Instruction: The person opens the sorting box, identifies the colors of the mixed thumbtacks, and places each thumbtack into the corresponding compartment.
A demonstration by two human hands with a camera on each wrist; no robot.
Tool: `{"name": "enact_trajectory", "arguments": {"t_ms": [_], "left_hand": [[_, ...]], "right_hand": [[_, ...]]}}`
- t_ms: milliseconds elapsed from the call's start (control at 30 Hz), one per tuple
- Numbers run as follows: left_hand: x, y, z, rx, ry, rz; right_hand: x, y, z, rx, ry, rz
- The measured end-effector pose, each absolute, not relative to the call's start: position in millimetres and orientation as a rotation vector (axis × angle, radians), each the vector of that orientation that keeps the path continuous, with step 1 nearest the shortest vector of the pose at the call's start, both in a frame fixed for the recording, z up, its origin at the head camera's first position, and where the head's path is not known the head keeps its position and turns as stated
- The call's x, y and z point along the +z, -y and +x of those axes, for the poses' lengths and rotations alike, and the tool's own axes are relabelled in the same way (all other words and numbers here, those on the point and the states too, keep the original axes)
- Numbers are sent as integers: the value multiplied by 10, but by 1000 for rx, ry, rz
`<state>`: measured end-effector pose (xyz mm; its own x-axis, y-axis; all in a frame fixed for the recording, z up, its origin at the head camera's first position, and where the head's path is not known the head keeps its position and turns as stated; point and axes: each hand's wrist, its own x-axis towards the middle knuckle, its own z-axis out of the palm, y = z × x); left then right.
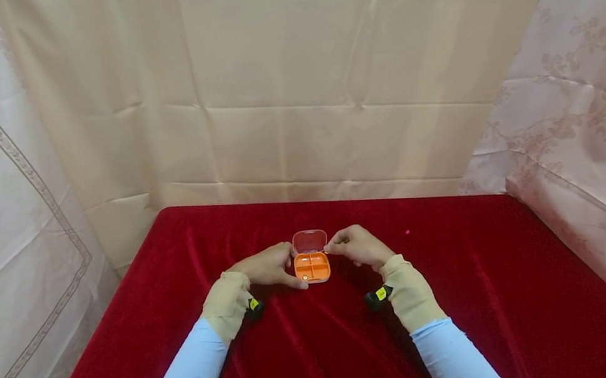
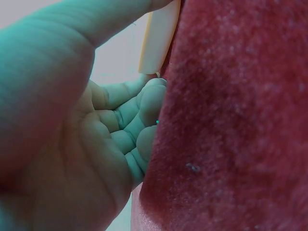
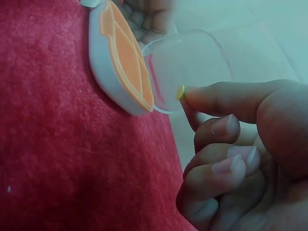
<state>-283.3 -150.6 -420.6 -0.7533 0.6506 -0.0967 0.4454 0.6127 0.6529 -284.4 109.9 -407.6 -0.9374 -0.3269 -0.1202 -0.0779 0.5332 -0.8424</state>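
Note:
A small pill box (image 1: 321, 272) with an orange divided tray lies on the red cloth, its clear lid (image 1: 309, 240) tipped back. In its front left compartment sits a tiny pale round piece (image 1: 305, 277). My left hand (image 1: 268, 266) grips the box from the left, thumb at the front edge and fingers towards the back. The left wrist view shows the box's white side (image 2: 160, 36) between thumb and index finger. Beside the lid's right edge, my right hand (image 1: 361, 247) pinches a small yellow tablet (image 3: 180, 92) between thumb and index fingertip.
Red velvety cloth (image 1: 467, 320) covers the table. A tiny pink speck (image 1: 407, 231) lies on it, right of my right hand. Beige curtain (image 1: 291, 89) hangs behind the table, with patterned curtains at both sides.

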Motion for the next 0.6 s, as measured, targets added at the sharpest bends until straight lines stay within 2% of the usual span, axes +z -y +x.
{"name": "enact_trajectory", "arguments": {"t_ms": [600], "left_hand": [[-4235, 1510, -2857, 881, -2514, 878]], "right_hand": [[-4120, -960, -2813, -1329, -2537, -305]]}}
